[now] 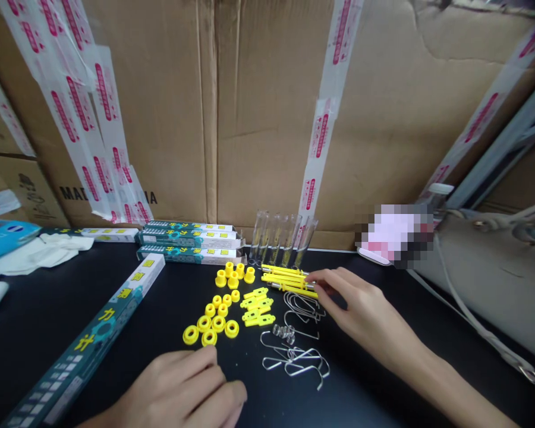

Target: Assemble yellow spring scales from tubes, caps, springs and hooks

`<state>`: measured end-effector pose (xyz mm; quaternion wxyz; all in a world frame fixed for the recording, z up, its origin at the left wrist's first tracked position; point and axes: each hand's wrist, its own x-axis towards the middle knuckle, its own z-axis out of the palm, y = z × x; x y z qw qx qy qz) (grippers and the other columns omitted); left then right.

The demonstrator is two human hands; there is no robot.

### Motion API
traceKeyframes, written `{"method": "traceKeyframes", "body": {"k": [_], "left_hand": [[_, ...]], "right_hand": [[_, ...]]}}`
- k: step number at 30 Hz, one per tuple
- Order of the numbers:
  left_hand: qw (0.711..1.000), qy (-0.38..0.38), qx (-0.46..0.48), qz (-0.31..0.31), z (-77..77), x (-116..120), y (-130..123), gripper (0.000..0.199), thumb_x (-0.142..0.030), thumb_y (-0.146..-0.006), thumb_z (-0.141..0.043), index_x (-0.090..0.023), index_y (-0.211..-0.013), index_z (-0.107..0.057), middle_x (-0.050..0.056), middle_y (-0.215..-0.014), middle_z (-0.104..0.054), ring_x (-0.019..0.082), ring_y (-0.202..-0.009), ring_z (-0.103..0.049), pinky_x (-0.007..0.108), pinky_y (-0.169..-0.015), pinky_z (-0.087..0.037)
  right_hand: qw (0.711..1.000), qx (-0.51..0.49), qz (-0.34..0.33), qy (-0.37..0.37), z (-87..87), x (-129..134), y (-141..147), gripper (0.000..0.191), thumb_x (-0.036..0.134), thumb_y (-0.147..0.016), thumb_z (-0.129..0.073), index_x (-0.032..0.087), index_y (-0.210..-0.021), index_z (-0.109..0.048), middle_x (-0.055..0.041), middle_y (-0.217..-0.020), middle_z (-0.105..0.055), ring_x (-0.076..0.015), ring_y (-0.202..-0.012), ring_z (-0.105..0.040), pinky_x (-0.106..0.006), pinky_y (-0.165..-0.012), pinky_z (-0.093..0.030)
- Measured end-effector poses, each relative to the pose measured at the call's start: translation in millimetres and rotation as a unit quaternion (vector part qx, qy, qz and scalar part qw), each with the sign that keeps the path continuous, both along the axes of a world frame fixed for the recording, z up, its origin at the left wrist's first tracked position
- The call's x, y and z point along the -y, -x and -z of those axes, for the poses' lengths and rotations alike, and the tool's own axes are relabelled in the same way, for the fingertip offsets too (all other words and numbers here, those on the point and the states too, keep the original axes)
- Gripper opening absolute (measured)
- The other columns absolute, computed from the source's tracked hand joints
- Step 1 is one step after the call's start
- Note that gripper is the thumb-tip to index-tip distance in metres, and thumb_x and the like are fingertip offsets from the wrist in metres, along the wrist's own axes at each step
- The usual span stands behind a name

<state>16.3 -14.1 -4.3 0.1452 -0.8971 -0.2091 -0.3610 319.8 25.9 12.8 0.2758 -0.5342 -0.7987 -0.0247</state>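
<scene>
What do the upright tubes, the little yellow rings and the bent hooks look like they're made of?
Tubes: clear, glossy plastic or glass; the cardboard shows through.
Yellow rings: probably moulded plastic, smooth with a slight sheen, evenly coloured.
Hooks: apparently metal wire, bare and silvery, with bright glints along the bends.

A pixelated patch [396, 229] blots out most of a pinkish object and part of the capped bottle [440, 191]. The left hand's [187, 389] fingertips curl out of sight — whether they hold anything can't be told. The right hand's [350, 297] fingers cover ends of the yellow rods [285, 278]. Tape hides carton [267, 119] lettering; the bag [494, 279], blue packet [6, 241] and long box [98, 333] run off-frame.
</scene>
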Motion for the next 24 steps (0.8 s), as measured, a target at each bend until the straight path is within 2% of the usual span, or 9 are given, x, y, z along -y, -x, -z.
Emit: {"method": "traceKeyframes", "body": {"k": [4,9,15,20,24], "left_hand": [[1.000,0.014,0.015,-0.021,-6.6,-1,-3,0.031,-0.011,-0.099,-0.044,-0.022,-0.082,-0.068,-0.005,-0.060,-0.067,0.013,-0.055,-0.067,0.024,-0.061,-0.054],[0.999,0.008,0.017,-0.040,-14.5,1,-5,0.033,-0.011,-0.099,-0.043,-0.022,-0.082,-0.067,-0.005,-0.059,-0.068,0.014,-0.055,-0.068,0.025,-0.059,-0.054],[0.999,0.042,0.005,-0.034,-9.0,1,-4,0.030,-0.011,-0.099,-0.043,-0.023,-0.085,-0.067,-0.006,-0.065,-0.072,0.014,-0.059,-0.071,0.025,-0.065,-0.056],[0.998,0.049,0.020,-0.038,-4.0,-1,-4,0.030,-0.012,-0.101,-0.042,-0.024,-0.086,-0.066,-0.008,-0.066,-0.072,0.012,-0.060,-0.072,0.024,-0.071,-0.055],[0.997,0.056,0.023,-0.040,-3.2,1,-4,0.030,-0.012,-0.100,-0.042,-0.024,-0.085,-0.065,-0.008,-0.066,-0.072,0.013,-0.061,-0.072,0.024,-0.068,-0.054]], "right_hand": [[0.999,0.039,-0.002,0.018,1.6,-7,-5,0.016,0.016,-0.098,-0.053,0.018,-0.106,-0.068,-0.0089,-0.097,-0.071,-0.0288,-0.090,-0.067,-0.046,-0.080,-0.055],[0.995,0.077,0.009,0.056,-2.1,-11,-15,0.011,0.013,-0.094,-0.061,0.019,-0.091,-0.070,-0.0070,-0.089,-0.072,-0.0286,-0.084,-0.065,-0.046,-0.076,-0.055],[0.991,0.090,0.030,0.095,-3.2,-14,-23,0.008,0.016,-0.091,-0.067,0.020,-0.090,-0.074,-0.0052,-0.086,-0.073,-0.0287,-0.085,-0.066,-0.045,-0.077,-0.053],[0.987,0.070,0.080,0.119,1.4,-16,-29,0.011,0.024,-0.090,-0.067,0.023,-0.083,-0.076,-0.0043,-0.077,-0.072,-0.0276,-0.078,-0.067,-0.039,-0.067,-0.050],[0.985,0.045,0.090,0.144,7.8,-21,-35,0.009,0.029,-0.086,-0.071,0.024,-0.084,-0.079,-0.0046,-0.077,-0.073,-0.0272,-0.076,-0.068,-0.037,-0.065,-0.048]]}}
